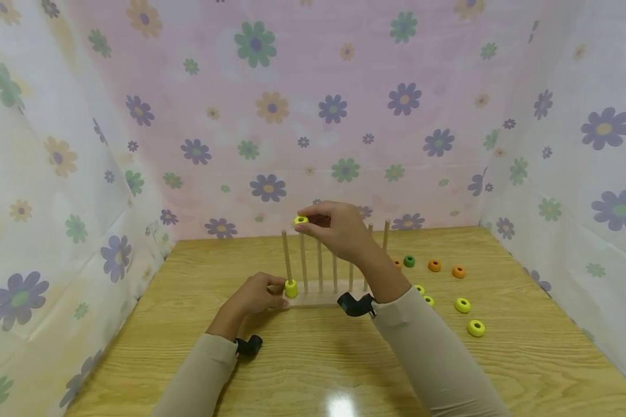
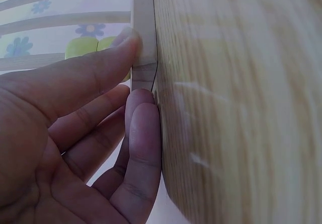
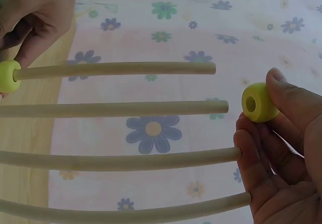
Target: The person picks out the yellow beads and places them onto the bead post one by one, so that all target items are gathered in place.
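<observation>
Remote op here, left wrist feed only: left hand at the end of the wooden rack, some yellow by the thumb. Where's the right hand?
Observer: The right hand is up near the peg tops, pinching a yellow ring.

Operator: Is that ring on a peg?

Observer: No. The right wrist view shows a gap between it and the tip of the second peg, counting from the left-hand end.

Operator: Any loose ones?

Observer: Yes. On the table, off to the right, lie a green ring, several orange rings and several yellow ones.
</observation>
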Tool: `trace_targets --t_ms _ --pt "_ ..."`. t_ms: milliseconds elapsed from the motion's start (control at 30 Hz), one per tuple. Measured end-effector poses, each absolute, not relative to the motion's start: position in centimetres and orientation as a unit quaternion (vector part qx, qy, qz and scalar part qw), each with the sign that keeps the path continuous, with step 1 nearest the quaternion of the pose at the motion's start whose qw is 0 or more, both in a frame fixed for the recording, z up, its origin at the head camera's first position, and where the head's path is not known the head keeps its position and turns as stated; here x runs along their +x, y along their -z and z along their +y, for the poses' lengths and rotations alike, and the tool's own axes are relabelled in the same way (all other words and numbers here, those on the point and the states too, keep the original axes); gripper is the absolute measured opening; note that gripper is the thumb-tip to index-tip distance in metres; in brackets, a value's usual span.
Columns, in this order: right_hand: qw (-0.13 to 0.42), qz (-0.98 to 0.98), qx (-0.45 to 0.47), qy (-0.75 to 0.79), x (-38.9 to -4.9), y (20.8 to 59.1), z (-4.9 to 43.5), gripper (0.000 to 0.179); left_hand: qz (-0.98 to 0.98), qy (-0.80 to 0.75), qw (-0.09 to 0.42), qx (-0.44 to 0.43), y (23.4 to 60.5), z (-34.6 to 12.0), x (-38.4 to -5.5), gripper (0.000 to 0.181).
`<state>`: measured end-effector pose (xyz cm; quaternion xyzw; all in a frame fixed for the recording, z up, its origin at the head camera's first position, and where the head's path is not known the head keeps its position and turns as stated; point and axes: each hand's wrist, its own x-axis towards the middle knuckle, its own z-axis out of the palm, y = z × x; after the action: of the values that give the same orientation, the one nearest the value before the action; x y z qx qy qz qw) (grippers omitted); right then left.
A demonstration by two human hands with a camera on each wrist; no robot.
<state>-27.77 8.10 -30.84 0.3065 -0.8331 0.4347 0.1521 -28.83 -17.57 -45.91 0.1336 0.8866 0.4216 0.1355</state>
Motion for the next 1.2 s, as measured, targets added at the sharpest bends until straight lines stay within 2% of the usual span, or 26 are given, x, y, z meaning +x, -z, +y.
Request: trace_targets --t_ms 600,933,1200 --pt "0.128 -0.841 0.290 -0.438 -28.3 31.0 6.5 0.031 0.889 -0.414 0.138 0.137 45.7 -17.3 -28.8 0.054" --pt "0.130 -0.864 0.248 -0.419 -27.9 30.7 5.1 0.035 0.889 -0.415 0.136 0.140 45.9 -17.6 -28.8 0.053" --pt "0.152 -0.876 0.232 -0.395 -27.3 30.8 4.4 0.033 0.895 -0.403 0.129 0.140 45.9 -17.6 -29.0 0.056"
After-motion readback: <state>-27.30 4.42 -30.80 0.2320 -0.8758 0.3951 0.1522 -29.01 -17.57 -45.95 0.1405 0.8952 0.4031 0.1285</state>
